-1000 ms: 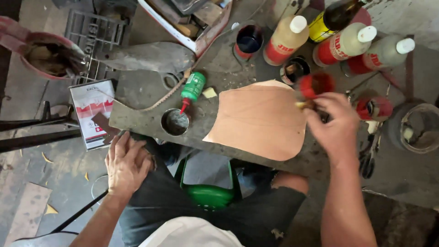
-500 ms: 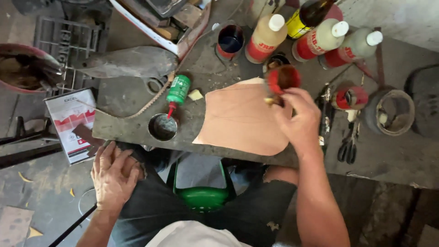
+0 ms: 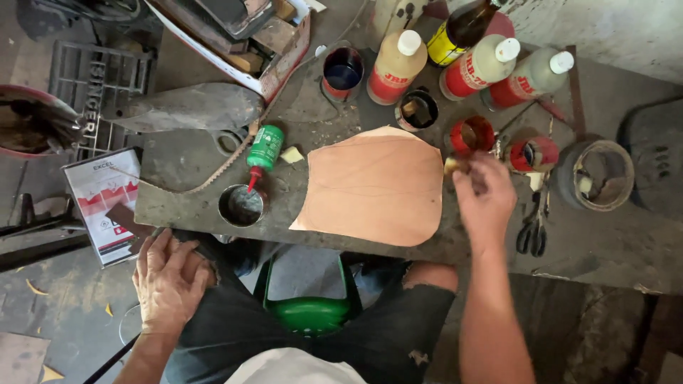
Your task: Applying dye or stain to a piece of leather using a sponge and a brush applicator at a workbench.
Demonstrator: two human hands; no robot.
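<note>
Along the back of the bench [image 3: 612,249] stood a row of squeeze bottles [image 3: 484,67], cream-bodied with white caps and red labels, and behind them a dark glass bottle with a yellow label [image 3: 459,32]. A small green bottle with a red nozzle [image 3: 262,153] lay tilted beside a round open tin [image 3: 240,205]. A white and red printed box [image 3: 107,199] sat off the bench's left end, below a dark metal grate [image 3: 92,85].

Compared with half a second before, the right hand [image 3: 486,199] had drawn back from over the red-rimmed pot [image 3: 471,135] and sat just off the leather's right edge; the left hand [image 3: 167,277] remained on the thigh by the bench edge.

The right hand's grip was closed around a small pale-tipped tool [image 3: 451,166], most of it hidden by the fingers. The left hand lay flat, fingers spread, holding nothing.

The tan leather piece [image 3: 373,188] lay flat in the middle of the bench, smooth, rounded at the top, with faint curved lines across it. Black scissors [image 3: 532,231] lay to the right.
</note>
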